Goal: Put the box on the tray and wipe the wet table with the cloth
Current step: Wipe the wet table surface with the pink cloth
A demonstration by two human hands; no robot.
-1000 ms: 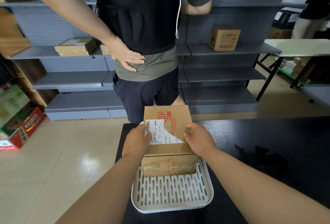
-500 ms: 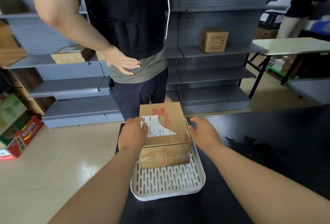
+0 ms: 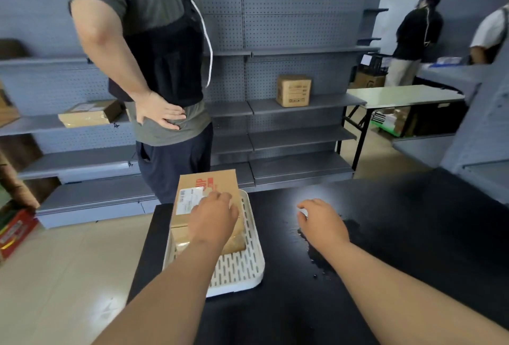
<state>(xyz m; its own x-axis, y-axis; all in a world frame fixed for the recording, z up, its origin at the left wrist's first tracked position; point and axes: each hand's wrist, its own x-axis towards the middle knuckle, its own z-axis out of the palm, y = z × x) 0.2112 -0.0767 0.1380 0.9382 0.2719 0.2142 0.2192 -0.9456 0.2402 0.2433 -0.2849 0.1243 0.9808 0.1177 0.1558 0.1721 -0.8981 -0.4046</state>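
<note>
A brown cardboard box [image 3: 203, 190] with a white label stands in the white slotted tray [image 3: 239, 270] near the left end of the black table [image 3: 399, 223]. My left hand [image 3: 213, 218] hovers over or rests on the box's top, fingers loosely bent, gripping nothing that I can see. My right hand [image 3: 322, 222] is off the box, over the table to the right of the tray, fingers loosely curled and empty. A patch of water [image 3: 321, 260] spreads on the table under and around my right wrist. No cloth is in view.
A person [image 3: 162, 74] stands just beyond the table's far edge, back turned, hand on hip. Grey shelving [image 3: 300, 102] behind holds cardboard boxes. A white folding table [image 3: 405, 95] and two more people stand at the far right.
My right hand left the box's side and moved right over the wet table. My left hand slid from the box's left side onto its top. The view lifted and turned right.
</note>
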